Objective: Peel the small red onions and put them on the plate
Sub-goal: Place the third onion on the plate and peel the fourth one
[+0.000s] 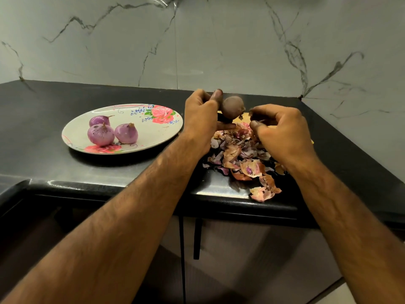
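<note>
Plate (pixel 153 130): a white oval dish printed with roses is set flat on the counter, well to the left of the grip and apart from it.
Peeled onions (pixel 100 134): three glossy purple bulbs are grouped on the plate's left half, the part farthest from the grip. Two are placed in front, close together, and one behind.
Left hand (pixel 200 119): it is raised above the counter and seen from the back. Its fingers and thumb are curled round the left side of the held onion, so the bulb is firmly gripped.
Held onion (pixel 232 107): a small, dull reddish-brown bulb, slightly blurred, is kept at the fingertips in the middle of the grip. It is held above the counter, right of the plate and not on it.
Peelings (pixel 238 154): a loose heap of pink, purple and papery brown skins is spread on the counter directly below the grip, partly covered by both hands.
Right hand (pixel 280 130): it is held just right of the grip with fingers curled. Forefinger and thumb tips are brought close beside the onion's right edge; whether skin is pinched cannot be told.
Counter (pixel 65 170): a black polished top is seen beneath the grip.
Wall (pixel 197 40): grey veined stone is seen behind the grip.
</note>
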